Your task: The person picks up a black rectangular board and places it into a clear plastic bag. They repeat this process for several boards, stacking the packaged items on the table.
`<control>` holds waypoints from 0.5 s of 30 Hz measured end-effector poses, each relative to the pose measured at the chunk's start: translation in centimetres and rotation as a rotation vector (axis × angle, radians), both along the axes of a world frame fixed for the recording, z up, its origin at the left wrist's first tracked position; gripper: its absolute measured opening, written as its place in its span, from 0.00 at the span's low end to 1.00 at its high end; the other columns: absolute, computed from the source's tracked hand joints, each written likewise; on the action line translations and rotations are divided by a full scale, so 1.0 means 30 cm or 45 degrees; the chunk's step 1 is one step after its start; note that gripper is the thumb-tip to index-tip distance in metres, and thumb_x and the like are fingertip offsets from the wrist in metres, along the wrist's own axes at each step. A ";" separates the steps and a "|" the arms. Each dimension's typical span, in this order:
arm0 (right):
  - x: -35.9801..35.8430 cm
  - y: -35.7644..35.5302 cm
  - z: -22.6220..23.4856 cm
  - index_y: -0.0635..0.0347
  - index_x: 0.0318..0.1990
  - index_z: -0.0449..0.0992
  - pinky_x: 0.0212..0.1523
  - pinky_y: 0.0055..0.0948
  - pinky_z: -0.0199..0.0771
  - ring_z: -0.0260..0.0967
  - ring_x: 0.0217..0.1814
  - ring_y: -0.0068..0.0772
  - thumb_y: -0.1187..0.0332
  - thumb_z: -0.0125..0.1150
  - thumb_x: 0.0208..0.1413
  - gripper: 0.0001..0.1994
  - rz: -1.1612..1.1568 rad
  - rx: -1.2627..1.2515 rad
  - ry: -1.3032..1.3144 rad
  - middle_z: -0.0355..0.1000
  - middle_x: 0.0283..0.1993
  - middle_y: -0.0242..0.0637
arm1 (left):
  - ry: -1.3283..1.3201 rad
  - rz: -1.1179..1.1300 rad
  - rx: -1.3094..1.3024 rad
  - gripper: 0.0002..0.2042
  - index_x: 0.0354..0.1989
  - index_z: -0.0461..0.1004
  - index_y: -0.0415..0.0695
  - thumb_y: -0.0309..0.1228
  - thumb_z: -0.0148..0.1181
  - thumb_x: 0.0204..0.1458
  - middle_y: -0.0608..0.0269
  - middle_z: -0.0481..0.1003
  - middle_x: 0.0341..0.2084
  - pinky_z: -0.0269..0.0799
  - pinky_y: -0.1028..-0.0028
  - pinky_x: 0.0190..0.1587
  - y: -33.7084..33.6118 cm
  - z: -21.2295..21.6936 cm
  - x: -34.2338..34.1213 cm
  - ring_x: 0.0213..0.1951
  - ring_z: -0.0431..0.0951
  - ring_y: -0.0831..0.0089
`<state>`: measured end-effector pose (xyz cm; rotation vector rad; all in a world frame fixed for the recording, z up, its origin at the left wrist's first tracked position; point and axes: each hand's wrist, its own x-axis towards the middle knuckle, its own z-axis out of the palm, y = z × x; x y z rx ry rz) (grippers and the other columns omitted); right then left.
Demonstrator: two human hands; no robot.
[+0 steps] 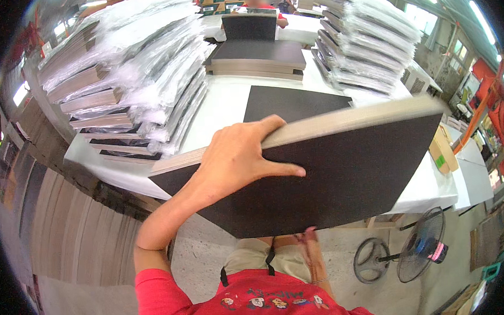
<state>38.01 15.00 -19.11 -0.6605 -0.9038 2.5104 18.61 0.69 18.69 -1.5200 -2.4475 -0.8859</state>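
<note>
A thick stack of black-faced boards with pale grey edges (355, 169) is tilted up on its long side in front of me, at the table's near edge. My left hand (235, 158) grips its upper edge, with one digit spread on the black face and another lying along the pale edge. Low down, my right hand (310, 237) touches the stack's bottom edge; the boards hide most of its fingers. Behind the stack, a flat black sheet (294, 101) lies on the white table (226, 102).
Tall plastic-wrapped board piles stand at the left (161, 65) and right (371, 43). More black boards (258, 57) lie at the far middle, near a person in red (261, 3). A black fan (422, 245) stands on the floor at right. Long boards (79, 223) lean at left.
</note>
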 end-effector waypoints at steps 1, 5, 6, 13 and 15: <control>-0.022 -0.039 -0.038 0.50 0.56 0.62 0.64 0.53 0.53 0.51 0.65 0.38 0.52 0.53 0.56 0.23 0.105 -0.095 0.072 0.56 0.62 0.33 | 0.061 -0.046 -0.057 0.33 0.41 0.71 0.41 0.57 0.65 0.34 0.48 0.76 0.25 0.71 0.63 0.34 0.012 -0.012 0.008 0.31 0.77 0.53; -0.065 -0.158 -0.164 0.47 0.53 0.64 0.66 0.57 0.49 0.46 0.67 0.40 0.53 0.52 0.56 0.20 0.436 -0.298 0.322 0.49 0.65 0.34 | 0.133 -0.225 -0.127 0.35 0.43 0.71 0.43 0.60 0.64 0.33 0.50 0.76 0.28 0.71 0.62 0.35 0.062 -0.138 0.025 0.33 0.76 0.53; -0.060 -0.171 -0.199 0.47 0.52 0.64 0.66 0.58 0.48 0.45 0.67 0.40 0.53 0.52 0.55 0.19 0.508 -0.315 0.308 0.49 0.65 0.34 | 0.110 -0.232 -0.203 0.35 0.43 0.71 0.43 0.60 0.64 0.33 0.50 0.76 0.29 0.71 0.62 0.35 0.073 -0.157 0.028 0.34 0.77 0.53; -0.018 -0.235 -0.233 0.56 0.60 0.51 0.69 0.53 0.43 0.40 0.69 0.43 0.53 0.58 0.49 0.34 0.583 -0.636 0.198 0.48 0.63 0.39 | 0.046 -0.255 -0.453 0.39 0.45 0.71 0.41 0.62 0.64 0.31 0.50 0.76 0.28 0.71 0.63 0.35 0.121 -0.317 -0.008 0.33 0.77 0.54; -0.035 -0.227 -0.276 0.57 0.61 0.49 0.70 0.48 0.42 0.39 0.69 0.44 0.54 0.59 0.48 0.36 0.545 -0.809 0.142 0.48 0.63 0.40 | 0.059 -0.250 -0.439 0.39 0.45 0.71 0.41 0.62 0.64 0.31 0.51 0.76 0.28 0.71 0.63 0.35 0.140 -0.359 -0.017 0.33 0.77 0.55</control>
